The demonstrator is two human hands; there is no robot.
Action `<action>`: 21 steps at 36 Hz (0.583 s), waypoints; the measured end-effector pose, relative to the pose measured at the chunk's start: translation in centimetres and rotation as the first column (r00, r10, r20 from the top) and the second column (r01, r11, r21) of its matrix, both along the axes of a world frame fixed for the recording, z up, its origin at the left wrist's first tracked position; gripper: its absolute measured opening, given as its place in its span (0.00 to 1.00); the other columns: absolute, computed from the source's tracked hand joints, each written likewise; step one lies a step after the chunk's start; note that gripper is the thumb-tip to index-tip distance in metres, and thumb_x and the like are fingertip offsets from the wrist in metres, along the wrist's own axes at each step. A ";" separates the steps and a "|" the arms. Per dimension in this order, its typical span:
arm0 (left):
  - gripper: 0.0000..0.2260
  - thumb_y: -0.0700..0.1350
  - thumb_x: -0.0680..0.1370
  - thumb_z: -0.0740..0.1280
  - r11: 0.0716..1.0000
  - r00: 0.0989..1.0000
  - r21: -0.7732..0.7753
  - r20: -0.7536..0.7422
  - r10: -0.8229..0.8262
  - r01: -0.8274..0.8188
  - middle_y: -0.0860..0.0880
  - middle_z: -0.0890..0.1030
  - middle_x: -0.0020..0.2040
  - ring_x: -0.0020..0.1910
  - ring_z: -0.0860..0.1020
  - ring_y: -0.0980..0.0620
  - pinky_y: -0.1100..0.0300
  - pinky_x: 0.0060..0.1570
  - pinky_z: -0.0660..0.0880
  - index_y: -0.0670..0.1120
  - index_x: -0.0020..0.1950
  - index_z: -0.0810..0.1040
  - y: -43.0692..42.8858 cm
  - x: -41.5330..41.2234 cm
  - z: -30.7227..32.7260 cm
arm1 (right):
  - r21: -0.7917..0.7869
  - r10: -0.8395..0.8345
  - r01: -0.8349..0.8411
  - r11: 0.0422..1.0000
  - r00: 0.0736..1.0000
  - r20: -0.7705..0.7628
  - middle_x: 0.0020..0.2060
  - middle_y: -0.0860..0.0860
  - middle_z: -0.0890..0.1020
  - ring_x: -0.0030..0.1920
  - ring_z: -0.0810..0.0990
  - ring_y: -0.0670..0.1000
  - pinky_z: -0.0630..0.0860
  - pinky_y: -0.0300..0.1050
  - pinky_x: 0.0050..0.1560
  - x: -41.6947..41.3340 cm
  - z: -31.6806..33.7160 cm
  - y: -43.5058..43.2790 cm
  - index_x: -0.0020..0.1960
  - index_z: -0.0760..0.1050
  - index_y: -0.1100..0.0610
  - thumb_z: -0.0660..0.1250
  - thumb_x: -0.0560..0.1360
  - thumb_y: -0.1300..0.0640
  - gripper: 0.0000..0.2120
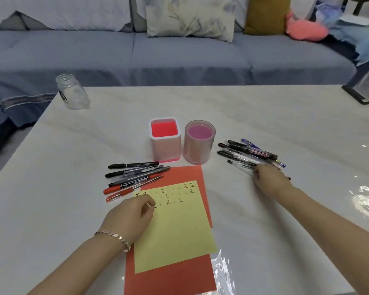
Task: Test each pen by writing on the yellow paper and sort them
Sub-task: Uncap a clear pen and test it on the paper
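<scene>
The yellow paper (179, 226) lies on a red sheet (170, 277) and carries rows of small written marks near its top. My left hand (130, 218) rests on the paper's upper left corner, fingers curled, with nothing visibly held. Left of the paper lies a group of several black and red pens (134, 177). On the right is a second pile of pens (247, 154), including a black whiteboard marker. My right hand (268, 182) reaches into the near end of that pile, fingers closing on a clear pen (243, 166).
A square pink pen holder (165, 141) and a round pink cup (199, 141) stand behind the paper, both with nothing inside. A clear glass jar (73, 92) stands at the table's far left corner. A black remote (356, 94) lies far right. A blue sofa runs behind the table.
</scene>
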State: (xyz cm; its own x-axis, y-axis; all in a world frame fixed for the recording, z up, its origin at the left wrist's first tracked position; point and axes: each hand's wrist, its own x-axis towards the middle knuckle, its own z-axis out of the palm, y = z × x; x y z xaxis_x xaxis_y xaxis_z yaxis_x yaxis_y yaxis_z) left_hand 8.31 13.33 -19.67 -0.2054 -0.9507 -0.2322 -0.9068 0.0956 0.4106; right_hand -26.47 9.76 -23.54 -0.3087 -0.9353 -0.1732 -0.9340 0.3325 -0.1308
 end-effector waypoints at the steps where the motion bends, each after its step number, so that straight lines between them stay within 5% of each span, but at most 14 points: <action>1: 0.10 0.48 0.79 0.58 1.000 1.000 0.002 -0.005 -0.001 0.001 0.59 0.76 0.43 0.45 0.76 0.58 0.63 0.45 0.74 0.55 0.56 0.76 0.0 -0.3 0.1 | 0.037 0.028 -0.028 0.999 1.000 0.005 0.51 0.58 0.80 0.51 0.77 0.58 0.75 0.47 0.49 0.1 0.3 0.3 0.53 0.75 0.61 0.60 0.75 0.60 0.10; 4: 0.10 0.47 0.79 0.58 1.000 0.999 0.004 -0.050 -0.013 0.013 0.59 0.75 0.42 0.46 0.76 0.58 0.62 0.47 0.74 0.54 0.57 0.75 0.1 -1.1 0.5 | 0.004 0.088 -0.089 0.996 0.985 0.147 0.41 0.53 0.79 0.42 0.75 0.55 0.71 0.41 0.38 1.5 1.6 1.3 0.49 0.75 0.59 0.63 0.73 0.61 0.05; 6: 0.10 0.47 0.79 0.59 0.999 0.994 0.001 -0.108 -0.036 0.036 0.60 0.75 0.42 0.47 0.75 0.58 0.61 0.50 0.74 0.53 0.58 0.75 0.2 -1.9 0.8 | -0.128 0.083 -0.029 0.991 0.896 0.436 0.32 0.50 0.74 0.33 0.72 0.50 0.66 0.31 0.29 3.7 3.2 2.1 0.43 0.74 0.57 0.64 0.74 0.64 0.03; 9: 0.12 0.50 0.79 0.59 0.997 0.963 0.009 -0.261 -0.071 0.076 0.59 0.76 0.48 0.50 0.74 0.61 0.61 0.53 0.72 0.53 0.62 0.73 0.6 -3.2 1.7 | -0.216 0.125 0.092 0.972 0.579 0.806 0.31 0.51 0.74 0.25 0.72 0.41 0.69 0.28 0.28 7.8 6.5 3.3 0.41 0.74 0.58 0.63 0.75 0.68 0.07; 12: 0.16 0.53 0.78 0.59 0.992 0.897 -0.006 -0.427 -0.117 0.126 0.61 0.75 0.54 0.50 0.72 0.67 0.65 0.53 0.71 0.55 0.66 0.67 1.3 -4.5 2.8 | -0.261 0.217 0.122 0.958 0.294 0.931 0.27 0.50 0.77 0.27 0.76 0.43 0.76 0.35 0.34 11.4 8.9 4.6 0.40 0.72 0.61 0.61 0.75 0.71 0.08; 14: 0.14 0.52 0.78 0.59 0.989 0.852 -0.047 -0.503 -0.144 0.139 0.62 0.74 0.53 0.49 0.72 0.68 0.67 0.51 0.71 0.58 0.64 0.67 1.7 -5.0 3.3 | -0.285 0.255 0.137 0.949 0.199 0.946 0.25 0.49 0.77 0.28 0.77 0.46 0.77 0.38 0.35 13.2 9.3 5.3 0.39 0.70 0.62 0.61 0.75 0.71 0.08; 17: 0.10 0.48 0.79 0.59 0.980 0.793 -0.157 -0.578 -0.193 0.124 0.60 0.77 0.48 0.45 0.75 0.64 0.65 0.48 0.73 0.53 0.59 0.74 1.9 -4.9 3.5 | -0.279 0.260 0.174 0.944 0.126 0.957 0.24 0.50 0.77 0.26 0.76 0.46 0.76 0.36 0.32 15.2 9.1 6.1 0.38 0.68 0.61 0.61 0.75 0.71 0.10; 21: 0.13 0.49 0.78 0.54 0.945 0.824 -0.298 -0.497 -0.273 0.134 0.55 0.73 0.37 0.39 0.71 0.62 0.72 0.38 0.65 0.47 0.44 0.76 2.0 -4.2 3.2 | -0.312 0.271 0.165 0.935 0.233 0.934 0.22 0.48 0.71 0.24 0.68 0.44 0.65 0.33 0.28 16.8 7.9 6.6 0.34 0.68 0.61 0.66 0.74 0.64 0.12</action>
State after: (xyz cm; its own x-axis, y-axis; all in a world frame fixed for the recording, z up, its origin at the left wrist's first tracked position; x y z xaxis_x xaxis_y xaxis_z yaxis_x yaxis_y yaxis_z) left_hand 4.06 15.31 -16.43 -0.4242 -0.8841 0.1959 -0.5079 0.4114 0.7568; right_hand -9.66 16.32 -15.69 -0.0607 -0.9978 -0.0264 -0.0372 0.0286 -0.9989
